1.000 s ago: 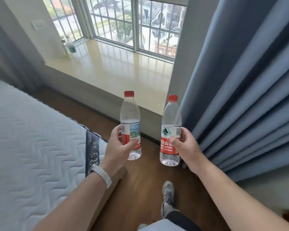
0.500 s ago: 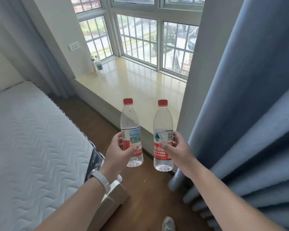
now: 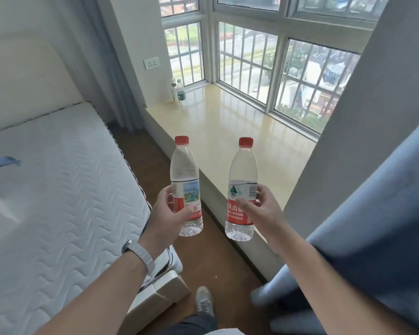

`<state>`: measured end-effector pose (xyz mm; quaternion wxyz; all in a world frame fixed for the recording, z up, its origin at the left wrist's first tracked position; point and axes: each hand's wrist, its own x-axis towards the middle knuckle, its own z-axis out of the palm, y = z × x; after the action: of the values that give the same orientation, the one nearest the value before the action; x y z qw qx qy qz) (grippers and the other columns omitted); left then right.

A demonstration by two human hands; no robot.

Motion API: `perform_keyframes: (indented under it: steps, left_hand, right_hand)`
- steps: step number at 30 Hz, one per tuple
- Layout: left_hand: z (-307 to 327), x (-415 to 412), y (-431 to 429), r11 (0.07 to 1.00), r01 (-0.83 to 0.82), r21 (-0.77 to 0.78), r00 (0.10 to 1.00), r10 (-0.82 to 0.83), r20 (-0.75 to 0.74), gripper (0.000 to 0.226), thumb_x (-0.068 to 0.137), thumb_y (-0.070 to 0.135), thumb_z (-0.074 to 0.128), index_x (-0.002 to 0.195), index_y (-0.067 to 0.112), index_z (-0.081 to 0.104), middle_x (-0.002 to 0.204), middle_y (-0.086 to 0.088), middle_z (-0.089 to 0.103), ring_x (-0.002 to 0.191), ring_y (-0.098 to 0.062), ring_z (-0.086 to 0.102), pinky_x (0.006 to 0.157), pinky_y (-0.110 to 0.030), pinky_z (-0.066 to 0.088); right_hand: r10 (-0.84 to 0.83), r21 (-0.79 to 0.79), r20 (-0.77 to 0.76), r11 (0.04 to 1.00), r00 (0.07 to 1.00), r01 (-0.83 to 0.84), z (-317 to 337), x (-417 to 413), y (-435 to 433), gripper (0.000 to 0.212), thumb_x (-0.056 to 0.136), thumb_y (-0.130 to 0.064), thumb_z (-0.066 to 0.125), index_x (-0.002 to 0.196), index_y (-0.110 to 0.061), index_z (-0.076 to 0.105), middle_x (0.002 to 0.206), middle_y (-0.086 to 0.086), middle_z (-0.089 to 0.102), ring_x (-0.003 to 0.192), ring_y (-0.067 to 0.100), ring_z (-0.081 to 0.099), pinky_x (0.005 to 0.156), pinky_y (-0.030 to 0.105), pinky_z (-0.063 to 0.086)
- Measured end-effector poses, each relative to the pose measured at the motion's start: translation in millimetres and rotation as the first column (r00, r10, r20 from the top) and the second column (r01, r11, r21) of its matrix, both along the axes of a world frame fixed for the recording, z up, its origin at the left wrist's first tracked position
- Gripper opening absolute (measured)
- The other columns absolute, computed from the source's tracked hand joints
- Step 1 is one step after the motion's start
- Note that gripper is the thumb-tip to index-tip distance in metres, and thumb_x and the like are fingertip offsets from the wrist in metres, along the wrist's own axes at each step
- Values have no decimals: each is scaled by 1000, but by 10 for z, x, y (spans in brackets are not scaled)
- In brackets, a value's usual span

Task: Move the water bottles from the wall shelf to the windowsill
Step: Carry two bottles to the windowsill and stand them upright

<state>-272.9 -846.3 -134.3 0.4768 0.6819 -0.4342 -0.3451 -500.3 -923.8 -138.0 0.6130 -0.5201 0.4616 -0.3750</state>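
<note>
I hold two clear water bottles with red caps and red labels, both upright. My left hand point(image 3: 166, 213) grips the left water bottle point(image 3: 184, 170) around its label. My right hand point(image 3: 260, 211) grips the right water bottle point(image 3: 242, 172) the same way. Both hang above the brown floor, just short of the front edge of the glossy beige windowsill point(image 3: 228, 122). The right bottle's base overlaps the sill's front edge in the view. The wall shelf is out of sight.
Two small bottles point(image 3: 178, 90) stand in the sill's far left corner beside a wall socket point(image 3: 151, 64). A white mattress point(image 3: 58, 177) lies on the left. A blue curtain point(image 3: 373, 238) and a grey wall pillar point(image 3: 361, 117) close the right side. My shoe point(image 3: 204, 301) is on the floor.
I have stepped closer to the windowsill and the view has tilted up. Both bottles have stayed in my hands and now sit nearer the sill's front edge.
</note>
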Motion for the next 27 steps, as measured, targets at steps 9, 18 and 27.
perform_keyframes:
  steps: [9, 18, 27]
  left_hand:
    - [-182, 342, -998, 999, -12, 34, 997, 15, -72, 59, 83, 33, 80, 132, 28, 49, 114, 9, 67, 104, -9, 67, 88, -34, 57]
    - [-98, 1130, -2135, 999, -42, 13, 995, 43, -90, 55, 83, 30, 81, 127, 31, 47, 113, 12, 65, 102, -3, 65, 83, -24, 53]
    - [-76, 2011, -2595, 991, -136, 19, 985, 137, -100, 56, 84, 17, 78, 129, 27, 46, 113, 9, 64, 100, -6, 66, 74, -15, 52]
  right_hand:
    - [-30, 38, -92, 999, 995, 34, -41, 305, -948, 46, 84, -19, 76, 122, -26, 51, 115, 0, 64, 96, 16, 69, 74, 33, 59]
    - [-18, 31, -169, 999, 985, 24, 83, 1115, -2168, 46, 84, -22, 75, 122, -27, 50, 115, 0, 64, 98, 17, 68, 81, 40, 59]
    - [67, 8, -172, 998, 983, -67, 133, 2058, -2832, 43, 85, -23, 74, 121, -27, 51, 114, 0, 64, 98, 18, 68, 80, 40, 59]
